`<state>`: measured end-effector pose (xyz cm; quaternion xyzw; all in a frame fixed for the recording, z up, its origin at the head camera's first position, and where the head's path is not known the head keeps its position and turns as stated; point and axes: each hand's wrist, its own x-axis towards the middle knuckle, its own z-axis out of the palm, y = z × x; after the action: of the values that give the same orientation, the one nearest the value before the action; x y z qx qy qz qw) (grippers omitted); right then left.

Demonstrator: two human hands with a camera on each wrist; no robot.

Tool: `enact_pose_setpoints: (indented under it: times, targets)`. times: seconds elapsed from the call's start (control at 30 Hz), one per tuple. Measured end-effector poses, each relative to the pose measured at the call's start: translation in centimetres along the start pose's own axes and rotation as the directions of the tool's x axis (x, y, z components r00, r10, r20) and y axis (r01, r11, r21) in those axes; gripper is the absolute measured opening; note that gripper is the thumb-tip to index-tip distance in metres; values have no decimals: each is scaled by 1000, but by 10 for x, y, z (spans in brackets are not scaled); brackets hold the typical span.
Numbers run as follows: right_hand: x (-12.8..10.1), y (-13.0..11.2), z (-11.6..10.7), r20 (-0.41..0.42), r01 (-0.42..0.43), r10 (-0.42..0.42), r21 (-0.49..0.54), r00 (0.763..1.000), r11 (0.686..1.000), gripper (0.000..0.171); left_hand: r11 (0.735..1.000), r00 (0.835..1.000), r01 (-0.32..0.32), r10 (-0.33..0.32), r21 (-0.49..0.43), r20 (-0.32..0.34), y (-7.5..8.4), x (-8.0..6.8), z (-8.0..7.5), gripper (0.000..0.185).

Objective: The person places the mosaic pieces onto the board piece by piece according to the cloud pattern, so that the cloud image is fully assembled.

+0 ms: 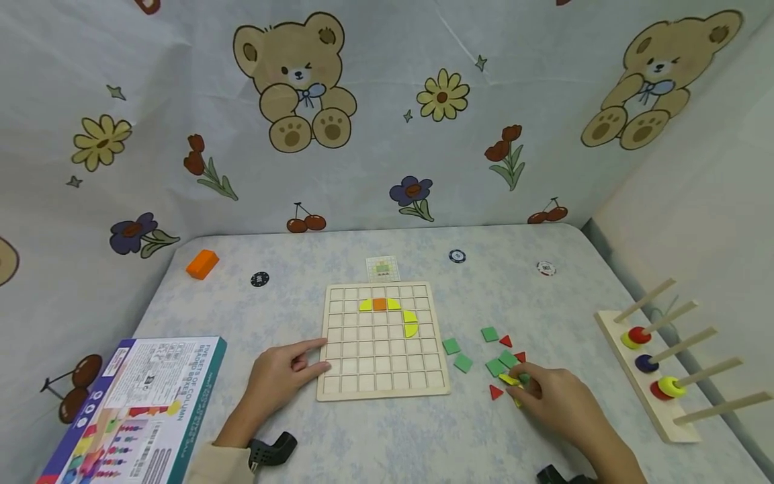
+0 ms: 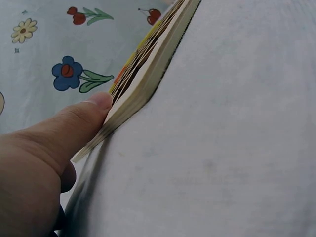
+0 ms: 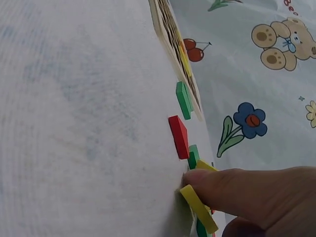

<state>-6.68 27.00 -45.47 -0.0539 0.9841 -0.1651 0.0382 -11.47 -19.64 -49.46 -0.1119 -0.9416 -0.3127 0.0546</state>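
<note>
A wooden grid board (image 1: 383,363) lies in the middle of the table, with yellow curved pieces (image 1: 410,323) and an orange square (image 1: 379,304) set in its upper rows. My left hand (image 1: 323,355) rests at the board's left edge. In the left wrist view its thumb (image 2: 84,116) touches the board's rim (image 2: 143,74). To the right of the board lie loose green squares (image 1: 456,354) and red triangles (image 1: 505,341). My right hand (image 1: 521,386) pinches a yellow piece (image 1: 510,380) among them. The right wrist view shows the yellow piece (image 3: 200,210) under a finger, beside a red piece (image 3: 178,136).
An orange block (image 1: 202,263) and three poker chips (image 1: 260,279) sit at the back, with a small pattern card (image 1: 383,268) behind the board. A printed box (image 1: 136,410) lies front left. A wooden peg rack with rings (image 1: 659,363) stands at the right. Patterned fabric walls surround the table.
</note>
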Motion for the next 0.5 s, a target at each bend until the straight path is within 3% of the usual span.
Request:
enact_pose_setpoints:
  times: [0.5]
  targets:
    - [-5,-2,5,-56,17,-20,-47,998,999,29,1000,1000,17,-17,5,17,1,0,-1,41]
